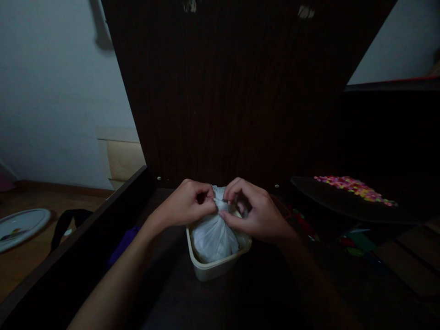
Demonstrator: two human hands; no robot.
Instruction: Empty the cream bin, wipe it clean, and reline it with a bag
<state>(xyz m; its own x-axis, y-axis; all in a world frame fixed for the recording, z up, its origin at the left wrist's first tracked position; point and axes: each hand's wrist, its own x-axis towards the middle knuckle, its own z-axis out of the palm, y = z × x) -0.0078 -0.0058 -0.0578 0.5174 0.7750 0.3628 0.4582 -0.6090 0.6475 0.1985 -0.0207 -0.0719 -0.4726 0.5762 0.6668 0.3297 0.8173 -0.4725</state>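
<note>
A white plastic bag (213,240), filled and rounded below, sits inside a pale rectangular container (220,266). Its neck is gathered and twisted between my two hands. My left hand (189,201) pinches the neck from the left with thumb and forefinger. From the right, my right hand (254,208) grips the gathered plastic between curled fingers and thumb. What the bag contains is hidden. The container rests on a dark wooden surface (165,284).
A dark upright panel (223,91) rises behind the container, and a low dark side board (85,233) runs along the left. Something purple (123,245) lies beside that board. At right, colourful small pieces (355,189) lie on a dark ledge. A white plate-like object (24,227) is on the floor.
</note>
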